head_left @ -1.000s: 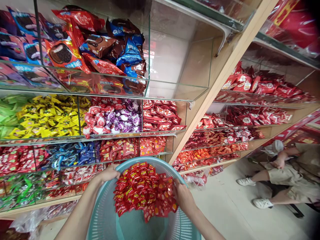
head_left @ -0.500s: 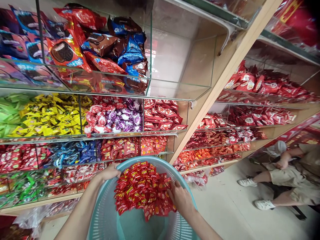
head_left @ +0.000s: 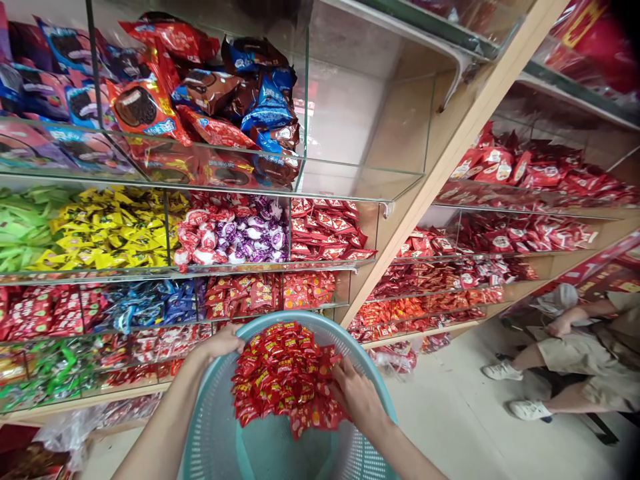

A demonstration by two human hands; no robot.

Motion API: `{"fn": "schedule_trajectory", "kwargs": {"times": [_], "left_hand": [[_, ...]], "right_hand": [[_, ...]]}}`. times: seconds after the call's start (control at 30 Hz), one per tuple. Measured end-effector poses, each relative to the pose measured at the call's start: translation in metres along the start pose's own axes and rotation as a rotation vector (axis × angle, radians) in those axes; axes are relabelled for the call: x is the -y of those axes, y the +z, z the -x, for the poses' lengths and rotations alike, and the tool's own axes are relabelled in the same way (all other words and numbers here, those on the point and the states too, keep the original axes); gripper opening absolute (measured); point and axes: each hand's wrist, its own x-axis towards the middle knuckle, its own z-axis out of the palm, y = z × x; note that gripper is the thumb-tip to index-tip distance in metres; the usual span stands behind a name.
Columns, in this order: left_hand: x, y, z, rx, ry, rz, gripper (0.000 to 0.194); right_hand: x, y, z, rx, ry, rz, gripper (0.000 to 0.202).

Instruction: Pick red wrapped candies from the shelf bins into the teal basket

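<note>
A teal plastic basket (head_left: 200, 407) with perforated walls is in front of me at the lower middle. My left hand (head_left: 220, 345) is closed around its rim on the left side. Inside lies a heap of small red candy packets (head_left: 277, 377), many with yellow lettering. My right hand (head_left: 357, 393) reaches over the basket's right side, its fingers curled onto candy packets (head_left: 320, 413) with round orange prints at the heap's right edge. The fingertips are partly hidden among the packets. Bare basket floor shows below the heap.
Glass-fronted shelves hold yellow-wrapped candies (head_left: 120, 227), purple-and-white candies (head_left: 255, 230), red packets (head_left: 327, 230) and larger snack packs (head_left: 150, 107). A slanting wooden upright (head_left: 400, 220) divides the shelving. At right, a person (head_left: 575, 360) sits on a low seat on the pale floor (head_left: 450, 413).
My view has shifted slightly, so the shelves sit a little farther right. My right hand's fingers have drawn closer together on the packets; the left hand keeps its grip on the rim.
</note>
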Motion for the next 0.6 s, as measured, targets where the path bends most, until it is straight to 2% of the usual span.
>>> {"fn": "schedule_trajectory", "kwargs": {"times": [0.1, 0.17, 0.27, 0.33, 0.47, 0.6], "left_hand": [[-0.002, 0.001, 0.002, -0.008, -0.011, 0.008, 0.032], [-0.003, 0.001, 0.003, -0.01, -0.025, 0.015, 0.037], [-0.002, 0.001, 0.003, -0.009, -0.032, 0.019, 0.038], [0.0, 0.001, 0.002, -0.012, -0.015, 0.016, 0.036], [0.006, 0.0, -0.002, -0.016, -0.003, 0.004, 0.032], [0.012, -0.001, -0.008, -0.006, 0.013, 0.008, 0.033]], "right_hand": [[-0.001, -0.002, 0.001, 0.042, -0.018, -0.009, 0.012], [-0.003, -0.006, -0.002, 0.015, -0.011, -0.04, 0.011], [-0.006, -0.014, -0.017, -0.039, 0.039, -0.041, 0.01], [-0.005, -0.014, -0.031, -0.024, 0.104, 0.0, 0.015], [-0.002, 0.001, -0.054, 0.056, 0.225, 0.068, 0.025], [-0.002, 0.016, -0.062, 0.041, 0.288, 0.036, 0.03]]}}
